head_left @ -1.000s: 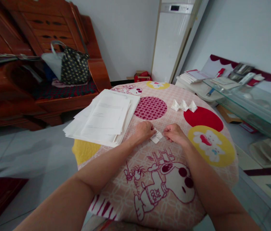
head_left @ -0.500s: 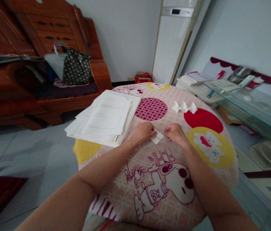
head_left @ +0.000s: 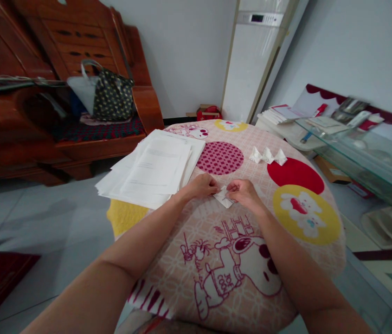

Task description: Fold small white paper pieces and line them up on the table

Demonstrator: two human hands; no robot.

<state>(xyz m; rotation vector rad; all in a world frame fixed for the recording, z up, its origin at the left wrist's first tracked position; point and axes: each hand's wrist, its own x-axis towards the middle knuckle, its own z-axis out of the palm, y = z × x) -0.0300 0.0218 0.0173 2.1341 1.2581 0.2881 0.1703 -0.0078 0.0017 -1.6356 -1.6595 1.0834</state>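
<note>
A small folded piece of white paper (head_left: 222, 197) lies on the round table with the cartoon cloth (head_left: 230, 260), near its middle. My left hand (head_left: 201, 185) pinches the paper's left edge with curled fingers. My right hand (head_left: 242, 192) is closed on its right edge, fingers bent over the fold. Both forearms reach in from the bottom of the view. Three small folded white paper shapes (head_left: 268, 155) sit in a row further back on the cloth.
A thick stack of white sheets (head_left: 154, 169) covers the table's left part and hangs over its edge. A wooden bench (head_left: 42, 116) with a patterned bag (head_left: 107, 95) stands at left. A glass shelf (head_left: 363, 144) with books and papers is at right. A white appliance (head_left: 251, 55) stands behind.
My right hand has moved left onto the folded paper, and both hands have drawn closer together on it. The camera view shifted slightly.
</note>
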